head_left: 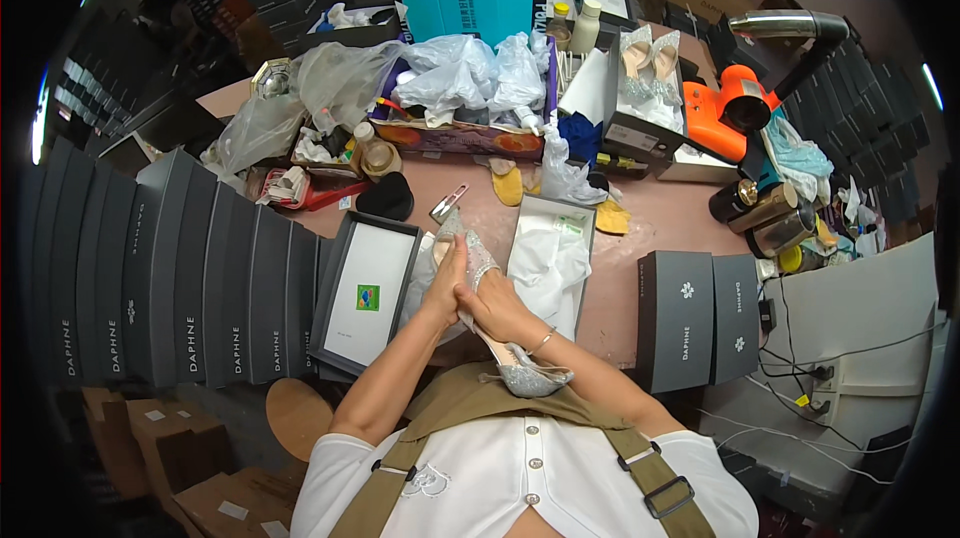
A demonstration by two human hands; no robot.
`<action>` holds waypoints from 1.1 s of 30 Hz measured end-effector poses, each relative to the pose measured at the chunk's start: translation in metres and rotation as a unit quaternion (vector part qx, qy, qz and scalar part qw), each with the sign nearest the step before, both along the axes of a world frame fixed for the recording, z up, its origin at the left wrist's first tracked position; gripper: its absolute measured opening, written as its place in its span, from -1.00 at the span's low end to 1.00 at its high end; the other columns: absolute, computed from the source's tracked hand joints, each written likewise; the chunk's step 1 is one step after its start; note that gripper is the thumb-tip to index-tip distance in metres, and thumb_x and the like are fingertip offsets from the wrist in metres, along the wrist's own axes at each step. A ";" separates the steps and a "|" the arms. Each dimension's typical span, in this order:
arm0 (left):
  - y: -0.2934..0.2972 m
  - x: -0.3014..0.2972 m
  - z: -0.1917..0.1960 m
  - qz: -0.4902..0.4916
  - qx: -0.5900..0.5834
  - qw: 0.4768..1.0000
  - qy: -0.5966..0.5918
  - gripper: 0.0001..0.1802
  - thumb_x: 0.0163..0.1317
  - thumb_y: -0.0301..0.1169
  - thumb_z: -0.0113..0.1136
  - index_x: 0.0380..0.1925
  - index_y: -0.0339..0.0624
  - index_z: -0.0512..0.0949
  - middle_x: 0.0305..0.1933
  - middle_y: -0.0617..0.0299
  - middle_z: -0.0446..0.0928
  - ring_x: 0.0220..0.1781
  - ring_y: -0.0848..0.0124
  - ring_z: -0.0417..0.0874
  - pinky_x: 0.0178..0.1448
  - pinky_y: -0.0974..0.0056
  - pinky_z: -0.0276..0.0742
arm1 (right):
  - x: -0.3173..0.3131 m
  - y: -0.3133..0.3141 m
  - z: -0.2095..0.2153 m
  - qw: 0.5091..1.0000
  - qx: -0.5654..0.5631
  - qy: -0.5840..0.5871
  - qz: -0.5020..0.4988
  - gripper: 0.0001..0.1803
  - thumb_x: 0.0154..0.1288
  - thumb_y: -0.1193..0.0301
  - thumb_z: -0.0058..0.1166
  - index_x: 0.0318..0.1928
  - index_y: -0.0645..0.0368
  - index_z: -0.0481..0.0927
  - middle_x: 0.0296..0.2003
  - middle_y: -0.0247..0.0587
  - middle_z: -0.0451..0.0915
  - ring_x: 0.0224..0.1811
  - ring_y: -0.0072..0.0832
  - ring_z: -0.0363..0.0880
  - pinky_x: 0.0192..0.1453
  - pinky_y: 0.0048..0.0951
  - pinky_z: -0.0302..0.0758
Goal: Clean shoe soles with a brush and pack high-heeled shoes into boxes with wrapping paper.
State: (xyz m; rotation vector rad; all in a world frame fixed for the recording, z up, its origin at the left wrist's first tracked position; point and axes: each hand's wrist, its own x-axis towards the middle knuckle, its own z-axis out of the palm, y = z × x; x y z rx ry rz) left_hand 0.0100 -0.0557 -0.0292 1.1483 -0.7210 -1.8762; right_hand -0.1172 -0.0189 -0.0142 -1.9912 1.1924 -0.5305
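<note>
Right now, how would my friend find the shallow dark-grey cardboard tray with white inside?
Start at the pinkish-brown tabletop and find the person's bare left hand. Left of that hand lies the shallow dark-grey cardboard tray, open side up. Unlike the row of upright dark-grey shoeboxes farther left, it shows its white inside, with one small green square sticker.

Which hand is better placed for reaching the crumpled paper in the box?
Probably the right hand: it is nearer the paper, with the left hand farther off. Both seem busy with silver footwear.
</note>
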 end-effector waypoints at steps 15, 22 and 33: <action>-0.015 -0.033 0.062 -0.004 -0.158 0.967 0.199 -0.07 0.18 0.28 -0.09 0.34 -0.15 0.04 0.18 -0.03 0.32 0.21 0.13 0.44 0.24 -0.02 0.44 | -0.078 0.033 0.063 0.853 0.246 -0.420 -0.189 -0.38 0.28 0.50 0.09 0.31 0.28 0.17 -0.12 -0.24 0.49 -0.14 -0.58 0.50 -0.04 -0.57 0.45; -0.011 -0.036 0.045 -0.006 -0.190 0.969 0.161 -0.14 0.28 0.29 -0.32 0.29 -0.21 0.11 0.21 0.00 0.33 0.16 0.23 0.49 0.21 0.15 0.44 | -0.065 0.038 0.059 0.831 0.298 -0.429 -0.189 -0.33 0.33 0.53 -0.02 0.36 0.28 -0.01 -0.10 -0.15 0.49 -0.22 -0.63 0.51 -0.15 -0.63 0.45; 0.080 -0.031 0.019 0.031 0.019 0.989 0.146 -0.59 0.40 -0.32 -0.03 0.16 -0.24 0.24 0.11 0.10 0.42 0.09 0.41 0.50 0.12 0.34 0.45 | -0.052 0.021 0.047 0.930 0.111 -0.285 -0.206 -0.51 0.31 0.53 -0.01 0.24 0.30 0.26 -0.10 -0.09 0.49 -0.30 -0.58 0.55 -0.25 -0.64 0.48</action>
